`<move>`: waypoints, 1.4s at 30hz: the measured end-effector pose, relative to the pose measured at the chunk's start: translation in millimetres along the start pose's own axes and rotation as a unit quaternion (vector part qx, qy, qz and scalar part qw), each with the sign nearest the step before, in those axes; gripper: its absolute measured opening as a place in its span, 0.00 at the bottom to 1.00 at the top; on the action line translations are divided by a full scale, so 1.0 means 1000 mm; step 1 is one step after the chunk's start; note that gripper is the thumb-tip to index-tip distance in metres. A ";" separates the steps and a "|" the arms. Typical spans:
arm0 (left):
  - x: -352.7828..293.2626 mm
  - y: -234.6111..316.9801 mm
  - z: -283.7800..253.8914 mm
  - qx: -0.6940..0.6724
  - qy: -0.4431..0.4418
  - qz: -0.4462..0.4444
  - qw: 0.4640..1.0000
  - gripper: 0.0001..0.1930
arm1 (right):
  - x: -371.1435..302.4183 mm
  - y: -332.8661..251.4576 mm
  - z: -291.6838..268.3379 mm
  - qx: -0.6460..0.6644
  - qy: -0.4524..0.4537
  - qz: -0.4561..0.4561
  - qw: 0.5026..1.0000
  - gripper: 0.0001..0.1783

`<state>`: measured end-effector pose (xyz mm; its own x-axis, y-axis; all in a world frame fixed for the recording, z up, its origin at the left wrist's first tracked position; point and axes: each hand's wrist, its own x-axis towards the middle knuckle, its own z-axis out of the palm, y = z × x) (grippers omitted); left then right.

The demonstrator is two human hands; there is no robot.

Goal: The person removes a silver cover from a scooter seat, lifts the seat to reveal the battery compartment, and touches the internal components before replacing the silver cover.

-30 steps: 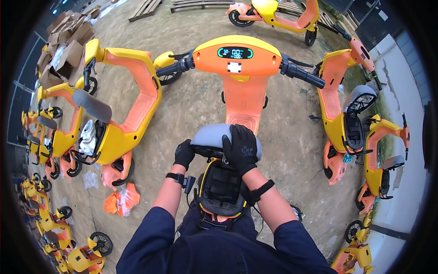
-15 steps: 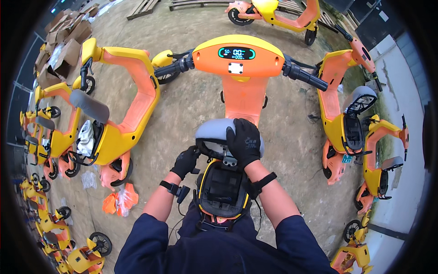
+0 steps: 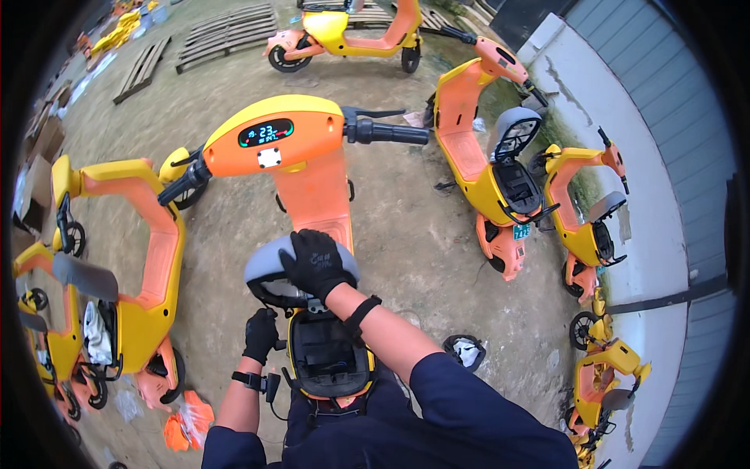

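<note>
A yellow-and-orange electric scooter (image 3: 314, 199) stands in front of me with its lit display (image 3: 266, 134) facing me. Its grey seat (image 3: 263, 262) is tipped up and forward on a hinge, showing part of the black underside. My right hand (image 3: 316, 266), in a black glove, grips the raised seat from above; the seat hides its fingertips in part. Below lies the uncovered black storage compartment (image 3: 328, 353) with dark contents. Beside its left edge, just under the seat, my left hand (image 3: 260, 334) is closed, also gloved. What it holds, if anything, is hidden.
A similar scooter (image 3: 148, 258) stands close on the left. On the right are two more scooters with raised seats, the nearer one (image 3: 492, 184) ahead of a white wall (image 3: 664, 203). A black bag with white contents (image 3: 465, 352) and orange plastic (image 3: 189, 422) lie on the ground.
My view has swung to the right, so the scooter and hands appear farther left. My left hand has dropped slightly away from the seat's edge. The right stays on the seat. The display reading differs.
</note>
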<state>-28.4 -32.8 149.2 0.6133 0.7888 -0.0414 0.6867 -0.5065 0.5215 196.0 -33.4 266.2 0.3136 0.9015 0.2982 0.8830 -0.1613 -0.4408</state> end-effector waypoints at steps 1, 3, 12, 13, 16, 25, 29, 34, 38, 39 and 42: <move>0.004 -0.011 0.004 0.061 0.010 0.057 0.996 0.13 | -0.005 0.001 0.002 0.017 -0.004 -0.019 1.000 0.25; 0.037 0.054 -0.051 -0.146 -0.057 -0.344 0.926 0.29 | -0.019 0.020 -0.006 0.024 -0.003 -0.124 0.992 0.27; 0.080 0.052 -0.074 0.063 -0.037 -0.161 0.984 0.12 | -0.017 0.028 0.000 -0.065 -0.018 -0.272 0.960 0.25; 0.075 0.055 -0.079 0.089 -0.058 -0.181 0.978 0.12 | -0.020 0.027 0.001 -0.086 -0.013 -0.288 0.954 0.25; 0.068 0.046 -0.076 0.126 -0.038 -0.125 0.983 0.11 | -0.018 0.029 0.005 -0.102 -0.034 -0.297 0.949 0.24; 0.053 0.032 -0.079 -0.015 0.003 -0.083 0.996 0.18 | -0.006 0.030 -0.007 0.044 -0.046 -0.279 0.958 0.21; 0.082 0.063 -0.099 0.078 -0.065 -0.141 0.985 0.15 | -0.008 0.023 -0.014 0.088 -0.029 -0.255 0.963 0.19; 0.078 0.055 -0.097 0.157 -0.095 -0.136 0.974 0.11 | -0.019 0.022 -0.006 0.093 -0.001 -0.297 0.950 0.20; 0.076 0.047 -0.096 0.165 -0.131 -0.115 0.971 0.09 | -0.019 0.022 -0.003 0.059 0.027 -0.308 0.949 0.20; 0.075 0.043 -0.098 0.178 -0.137 -0.073 0.972 0.09 | -0.020 0.023 -0.003 0.053 0.028 -0.308 0.949 0.20; 0.070 0.029 -0.115 0.165 -0.205 0.018 0.965 0.09 | -0.020 0.021 -0.006 0.057 0.026 -0.312 0.948 0.19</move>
<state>-10.6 47.8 259.5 0.6954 0.5994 -0.3965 0.7076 -0.6675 0.2319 210.9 -57.0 256.3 -0.2375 0.7856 0.5713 0.8598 0.4437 -0.2527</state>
